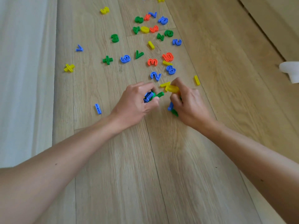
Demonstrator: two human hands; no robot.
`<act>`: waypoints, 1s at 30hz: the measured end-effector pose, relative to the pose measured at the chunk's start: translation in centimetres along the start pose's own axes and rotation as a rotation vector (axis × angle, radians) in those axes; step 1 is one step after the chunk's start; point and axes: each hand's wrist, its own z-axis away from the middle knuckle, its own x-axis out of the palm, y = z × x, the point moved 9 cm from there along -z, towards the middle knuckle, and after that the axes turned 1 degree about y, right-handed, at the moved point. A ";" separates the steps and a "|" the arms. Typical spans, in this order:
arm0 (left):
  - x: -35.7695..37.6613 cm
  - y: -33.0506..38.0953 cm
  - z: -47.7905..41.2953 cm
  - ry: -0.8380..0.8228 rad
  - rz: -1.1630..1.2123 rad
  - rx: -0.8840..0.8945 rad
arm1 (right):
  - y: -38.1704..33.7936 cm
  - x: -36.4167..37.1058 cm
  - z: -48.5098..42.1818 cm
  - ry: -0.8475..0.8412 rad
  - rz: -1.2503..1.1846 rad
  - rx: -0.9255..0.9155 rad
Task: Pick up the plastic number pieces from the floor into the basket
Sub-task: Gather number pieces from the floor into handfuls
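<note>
Several coloured plastic number pieces lie scattered on the wooden floor [123, 159], among them a blue 2 [155, 76], a blue 8 [171, 69], a red 3 [152, 62] and a blue bar [98, 108]. My left hand [136, 103] grips a blue piece [148, 96] and a green piece [159, 95]. My right hand [188, 105] pinches a yellow piece [172, 89] and holds blue and green pieces [171, 109] under its palm. A yellow 7 [164, 84] lies just beyond the fingertips. No basket is in view.
A white curtain or sheet [24, 78] runs along the left edge. Pale furniture [275, 21] stands at the top right, with a white object [291, 70] at the right edge. More pieces lie farther off, such as a green 3 [114, 38] and a yellow 3 [104, 10].
</note>
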 end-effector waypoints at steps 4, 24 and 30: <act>0.4 2.0 0.6 -0.028 0.175 -0.090 | 1.0 -2.9 2.8 0.028 -0.181 0.119; 15.9 42.6 13.1 -1.082 0.506 0.145 | 4.0 -30.8 46.0 0.524 -0.545 0.798; 22.7 53.5 21.2 -1.208 0.379 0.218 | 6.5 -33.5 60.3 0.804 -0.662 0.901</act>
